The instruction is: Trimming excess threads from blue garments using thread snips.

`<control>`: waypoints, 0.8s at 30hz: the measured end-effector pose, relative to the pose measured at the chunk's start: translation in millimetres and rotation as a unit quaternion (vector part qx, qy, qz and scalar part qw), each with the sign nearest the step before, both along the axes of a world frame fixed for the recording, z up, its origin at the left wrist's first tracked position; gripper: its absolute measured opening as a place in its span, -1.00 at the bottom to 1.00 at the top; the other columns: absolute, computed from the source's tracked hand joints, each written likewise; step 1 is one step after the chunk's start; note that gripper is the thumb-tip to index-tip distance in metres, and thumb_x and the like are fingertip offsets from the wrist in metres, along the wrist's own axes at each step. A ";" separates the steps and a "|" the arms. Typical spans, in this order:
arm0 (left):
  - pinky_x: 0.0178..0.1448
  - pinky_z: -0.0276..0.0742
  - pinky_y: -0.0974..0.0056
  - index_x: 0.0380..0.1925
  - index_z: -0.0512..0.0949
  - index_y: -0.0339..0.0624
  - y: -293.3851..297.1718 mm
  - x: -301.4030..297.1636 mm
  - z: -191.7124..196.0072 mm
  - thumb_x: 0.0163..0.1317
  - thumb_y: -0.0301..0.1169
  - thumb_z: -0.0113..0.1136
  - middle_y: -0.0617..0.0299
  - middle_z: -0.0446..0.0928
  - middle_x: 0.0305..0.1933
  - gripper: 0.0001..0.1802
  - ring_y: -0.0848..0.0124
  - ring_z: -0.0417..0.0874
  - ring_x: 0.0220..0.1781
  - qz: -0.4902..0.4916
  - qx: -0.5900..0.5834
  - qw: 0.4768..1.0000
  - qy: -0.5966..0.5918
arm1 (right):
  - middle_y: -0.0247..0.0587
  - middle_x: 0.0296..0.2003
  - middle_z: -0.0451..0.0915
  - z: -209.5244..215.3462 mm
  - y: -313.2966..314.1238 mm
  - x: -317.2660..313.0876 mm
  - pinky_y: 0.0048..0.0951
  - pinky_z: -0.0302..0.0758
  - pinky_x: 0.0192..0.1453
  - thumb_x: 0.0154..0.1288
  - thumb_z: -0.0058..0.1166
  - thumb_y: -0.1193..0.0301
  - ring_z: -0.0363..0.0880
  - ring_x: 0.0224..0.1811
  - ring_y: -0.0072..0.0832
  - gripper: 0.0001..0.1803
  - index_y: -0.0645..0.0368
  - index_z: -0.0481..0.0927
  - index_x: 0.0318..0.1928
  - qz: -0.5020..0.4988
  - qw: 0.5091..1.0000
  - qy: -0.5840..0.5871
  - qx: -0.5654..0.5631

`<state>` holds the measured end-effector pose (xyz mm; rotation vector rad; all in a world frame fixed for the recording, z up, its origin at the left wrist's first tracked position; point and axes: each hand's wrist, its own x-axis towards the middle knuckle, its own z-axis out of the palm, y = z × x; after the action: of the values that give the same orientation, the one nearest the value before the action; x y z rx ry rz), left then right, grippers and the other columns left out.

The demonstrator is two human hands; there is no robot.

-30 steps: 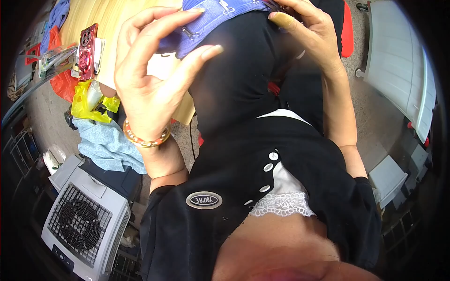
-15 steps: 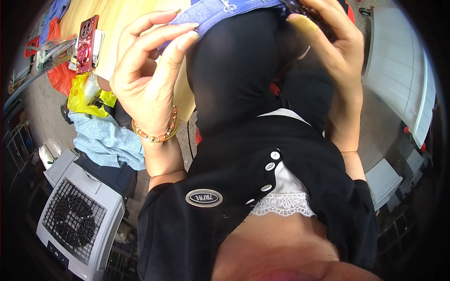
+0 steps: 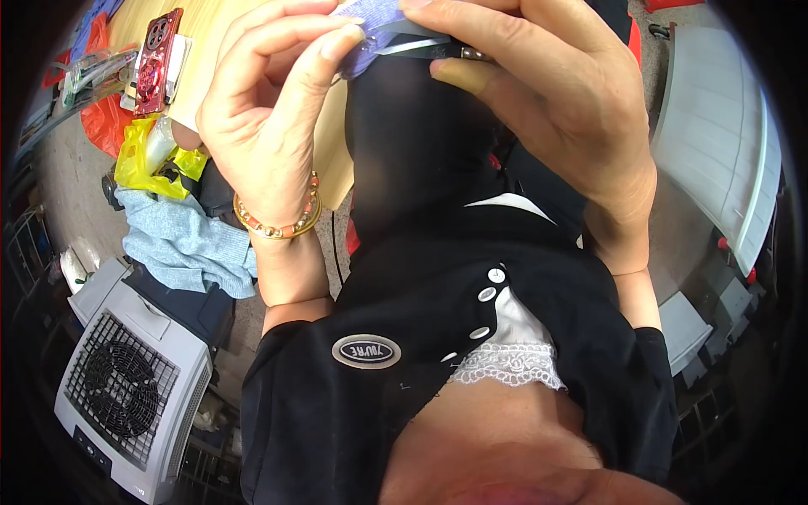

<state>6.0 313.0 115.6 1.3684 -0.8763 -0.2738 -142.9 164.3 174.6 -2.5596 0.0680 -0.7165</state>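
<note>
At the top of the view, my left hand [image 3: 268, 118] pinches a piece of blue-purple knit fabric [image 3: 360, 61] between thumb and fingertips. An orange-and-gold bracelet circles that wrist. My right hand [image 3: 572, 101] is closed around a pair of thread snips [image 3: 414, 45], their metal blades lying against the fabric's edge beside my left fingertips. Most of the snips' handle is hidden by my right fingers. A yellowish cover wraps the tip of my right thumb. The fabric's far part is cut off by the top of the picture.
A wooden table [image 3: 332, 172] lies ahead, with a red phone [image 3: 157, 63] on its left. Further left are a yellow plastic bag [image 3: 139, 164], a light-blue knit garment [image 3: 187, 244] and a grey air cooler [image 3: 135, 383]. A pale panel [image 3: 715, 126] stands at the right.
My right hand has moved left toward my left hand, bringing the snips' blades to the fabric. The fabric, earlier stretched between both hands, is now bunched at my left fingertips.
</note>
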 end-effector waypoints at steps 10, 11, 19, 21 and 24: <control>-0.02 0.54 0.40 -0.27 0.62 -0.35 -3.0 2.3 7.5 0.16 -0.61 0.26 0.02 0.59 -0.11 -0.87 0.41 0.61 -0.10 -0.014 0.010 0.999 -0.031 | -0.29 -0.45 0.47 4.8 0.1 7.2 -0.46 0.44 -0.49 -0.15 0.34 0.53 0.52 -0.48 -0.42 -0.63 0.16 0.64 -0.19 0.001 0.999 0.005 -0.043; -0.02 0.54 0.40 -0.27 0.62 -0.35 -3.0 2.7 8.0 0.16 -0.61 0.26 0.02 0.59 -0.11 -0.87 0.41 0.61 -0.10 -0.012 0.010 0.999 -0.031 | -0.28 -0.46 0.47 5.7 0.6 7.7 -0.46 0.43 -0.49 -0.15 0.33 0.54 0.52 -0.48 -0.42 -0.64 0.16 0.65 -0.21 0.002 0.999 0.006 -0.045; -0.03 0.54 0.40 -0.27 0.62 -0.36 -5.7 2.5 9.1 0.15 -0.62 0.26 0.06 0.60 -0.13 -0.87 0.42 0.61 -0.11 -0.020 0.017 0.998 -0.057 | -0.27 -0.50 0.48 7.5 0.4 10.3 -0.47 0.42 -0.51 -0.13 0.33 0.56 0.51 -0.51 -0.42 -0.70 0.19 0.66 -0.27 0.006 0.998 -0.001 -0.062; -0.04 0.53 0.41 -0.28 0.63 -0.36 -5.5 2.2 10.1 0.14 -0.63 0.26 0.07 0.60 -0.13 -0.87 0.42 0.61 -0.11 -0.020 0.019 0.998 -0.049 | -0.28 -0.51 0.48 8.5 0.3 10.5 -0.47 0.41 -0.53 -0.12 0.32 0.57 0.51 -0.52 -0.43 -0.72 0.20 0.66 -0.28 0.003 0.997 -0.007 -0.071; -0.01 0.52 0.40 -0.24 0.62 -0.35 -4.1 4.4 7.5 0.19 -0.59 0.22 0.07 0.60 -0.12 -0.87 0.42 0.61 -0.10 -0.015 0.032 0.998 -0.053 | -0.27 -0.50 0.48 4.1 0.5 9.7 -0.47 0.41 -0.52 -0.11 0.32 0.58 0.50 -0.52 -0.42 -0.71 0.21 0.66 -0.26 0.007 0.999 -0.006 -0.050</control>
<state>10.4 308.8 123.1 1.4410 -0.9837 -0.2551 -133.2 164.7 178.7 -2.6478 0.0111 -0.7483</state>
